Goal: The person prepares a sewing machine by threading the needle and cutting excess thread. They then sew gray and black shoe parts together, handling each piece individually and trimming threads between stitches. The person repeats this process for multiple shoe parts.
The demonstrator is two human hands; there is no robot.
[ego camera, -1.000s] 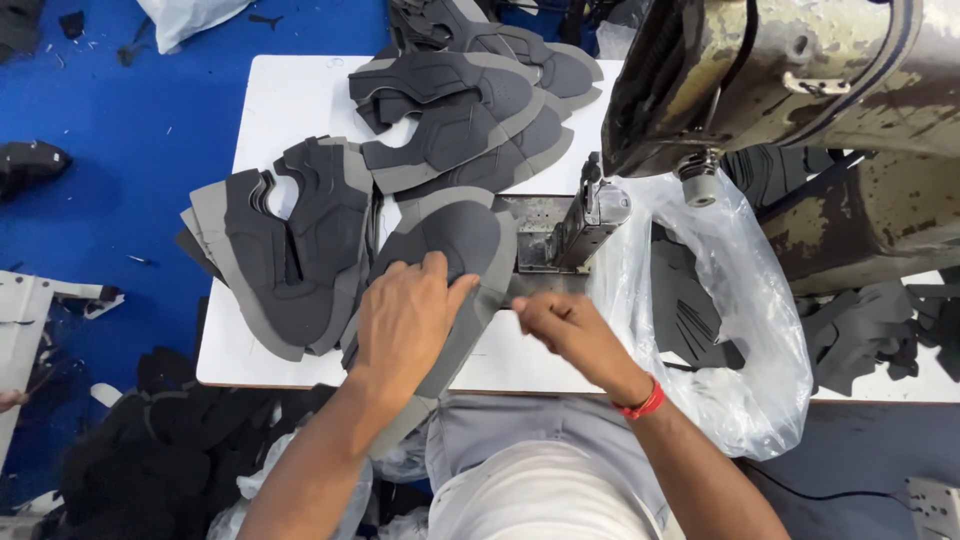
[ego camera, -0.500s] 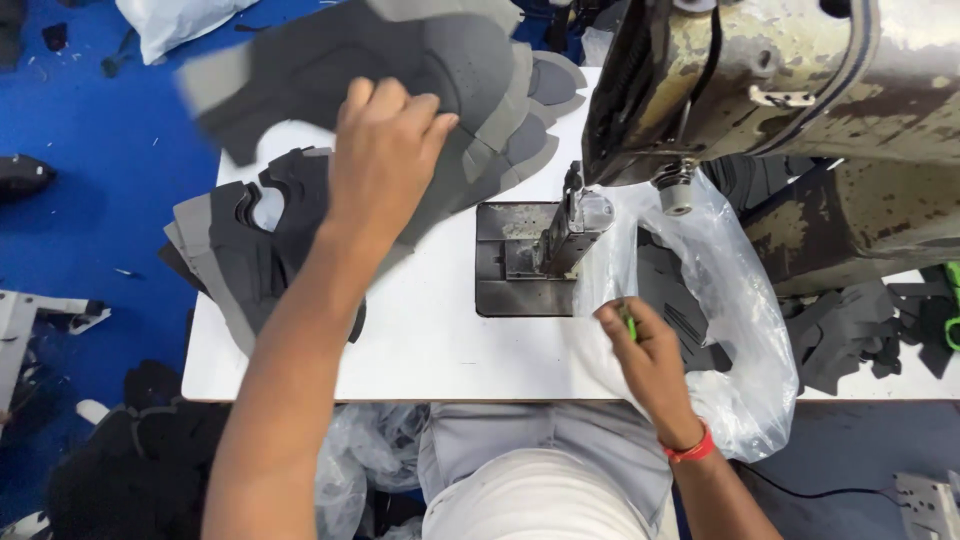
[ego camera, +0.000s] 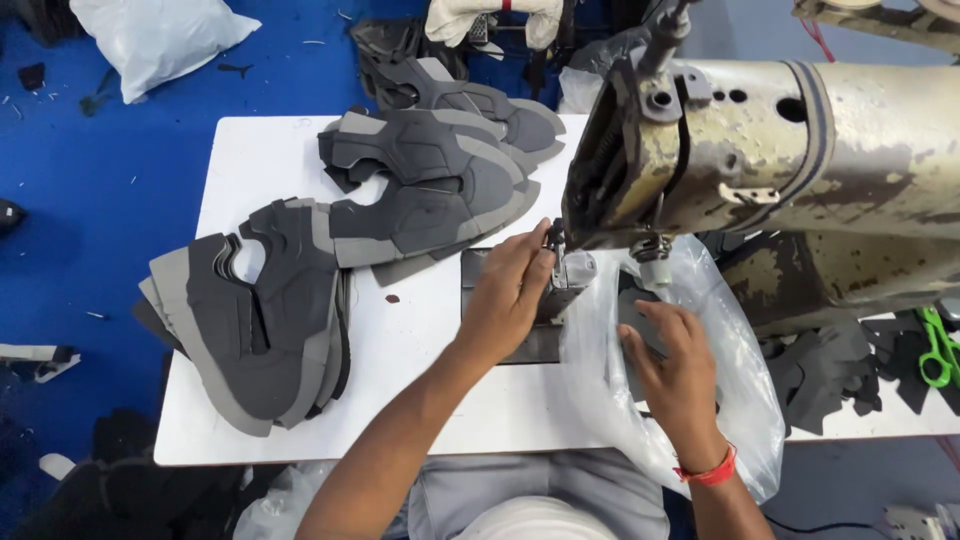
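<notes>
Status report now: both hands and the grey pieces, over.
Left hand at sewing machine needle area, fingers open. Right hand inside clear plastic bag, on dark grey piece. Grey shoe-upper stacks rest on table, left.

A sewing workshop: a big worn sewing machine (ego camera: 800,170) at the right, stacks of grey shoe pieces (ego camera: 260,320) left.

I see a clear plastic bag (ego camera: 690,370) draped over the near right edge of the white counter (ego camera: 260,160), dark pieces inside. A white filled bag (ego camera: 160,40) lies on the blue floor (ego camera: 60,200), far left.
</notes>
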